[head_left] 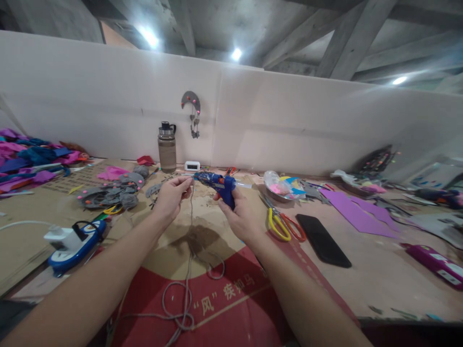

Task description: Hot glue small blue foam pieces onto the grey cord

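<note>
Looks partway through a gluing step: holding a blue glue gun (217, 181) up over the table (361, 277), pointed at what seems the upper end of a grey cord (187, 289). Leaves most of that cord loose, hanging from the left hand (172, 198) and then looping over the red cardboard (253, 299), apparently fixed to nothing so far. Cannot tell about fresh glue at the nozzle (196, 176); too small and blurred. Seems further along elsewhere, judging by the grey pieces (108, 193) dotted with pink at the left and the decorated moon (196, 100) hanging on the white panel (289, 111).

Pinches the cord with the left hand, fingertips nearly together, just beside the nozzle. Wraps the right hand (239, 212) around the gun's handle, with a glue stick (243, 184) jutting out behind. Cannot make out any pull on the trigger.
</note>
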Demonstrator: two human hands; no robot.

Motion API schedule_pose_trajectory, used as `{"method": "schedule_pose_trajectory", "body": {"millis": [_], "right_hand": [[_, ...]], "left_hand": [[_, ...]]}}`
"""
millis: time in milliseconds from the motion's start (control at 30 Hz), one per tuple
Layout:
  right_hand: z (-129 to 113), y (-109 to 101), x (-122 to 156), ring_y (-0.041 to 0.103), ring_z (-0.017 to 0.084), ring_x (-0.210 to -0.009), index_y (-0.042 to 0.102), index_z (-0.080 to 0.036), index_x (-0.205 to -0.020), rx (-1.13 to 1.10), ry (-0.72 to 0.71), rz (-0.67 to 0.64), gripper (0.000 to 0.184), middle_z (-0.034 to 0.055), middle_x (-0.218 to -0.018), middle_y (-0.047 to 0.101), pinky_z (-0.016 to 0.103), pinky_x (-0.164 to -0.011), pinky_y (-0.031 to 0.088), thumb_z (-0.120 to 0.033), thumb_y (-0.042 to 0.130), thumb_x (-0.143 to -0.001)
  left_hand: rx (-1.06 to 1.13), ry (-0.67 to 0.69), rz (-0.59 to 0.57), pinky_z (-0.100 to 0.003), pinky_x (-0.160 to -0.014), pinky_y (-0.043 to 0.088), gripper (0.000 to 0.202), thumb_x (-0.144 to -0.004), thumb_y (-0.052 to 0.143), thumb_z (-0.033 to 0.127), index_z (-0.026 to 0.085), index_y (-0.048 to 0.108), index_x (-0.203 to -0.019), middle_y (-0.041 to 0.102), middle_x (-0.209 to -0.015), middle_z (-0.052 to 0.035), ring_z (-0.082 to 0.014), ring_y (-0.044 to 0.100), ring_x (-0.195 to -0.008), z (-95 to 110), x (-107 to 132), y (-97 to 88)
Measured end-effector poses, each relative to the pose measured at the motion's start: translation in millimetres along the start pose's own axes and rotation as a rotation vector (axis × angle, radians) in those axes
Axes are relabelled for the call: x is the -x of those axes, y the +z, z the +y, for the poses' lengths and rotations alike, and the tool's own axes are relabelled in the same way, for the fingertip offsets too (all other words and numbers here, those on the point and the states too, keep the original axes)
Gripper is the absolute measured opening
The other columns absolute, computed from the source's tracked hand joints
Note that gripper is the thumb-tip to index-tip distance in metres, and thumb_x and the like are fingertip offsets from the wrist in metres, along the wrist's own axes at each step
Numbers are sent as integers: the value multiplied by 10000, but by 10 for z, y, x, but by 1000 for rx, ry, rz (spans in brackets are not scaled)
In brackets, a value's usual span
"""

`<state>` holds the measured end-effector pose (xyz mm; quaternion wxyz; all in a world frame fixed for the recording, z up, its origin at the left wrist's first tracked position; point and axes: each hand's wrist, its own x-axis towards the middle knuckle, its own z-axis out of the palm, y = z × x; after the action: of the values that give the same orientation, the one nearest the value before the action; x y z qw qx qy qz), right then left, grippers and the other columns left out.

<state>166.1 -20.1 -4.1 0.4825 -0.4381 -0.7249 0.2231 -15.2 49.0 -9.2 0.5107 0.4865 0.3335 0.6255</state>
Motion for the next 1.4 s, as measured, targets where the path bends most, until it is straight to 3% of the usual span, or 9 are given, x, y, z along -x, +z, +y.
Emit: {"method": "schedule_pose_trajectory", "body": {"millis": [1400], "right_hand": [[11, 8, 7, 558, 188, -802, 517, -214, -955, 28, -5, 15, 158, 44, -877, 596, 327, -746, 426, -284, 446, -832]], "left_hand": [[-23, 17, 15, -195, -444, 272, 188, -640, 695, 296, 126, 628, -684, 515, -543, 15, -55, 404, -463, 25, 4, 5]]}}
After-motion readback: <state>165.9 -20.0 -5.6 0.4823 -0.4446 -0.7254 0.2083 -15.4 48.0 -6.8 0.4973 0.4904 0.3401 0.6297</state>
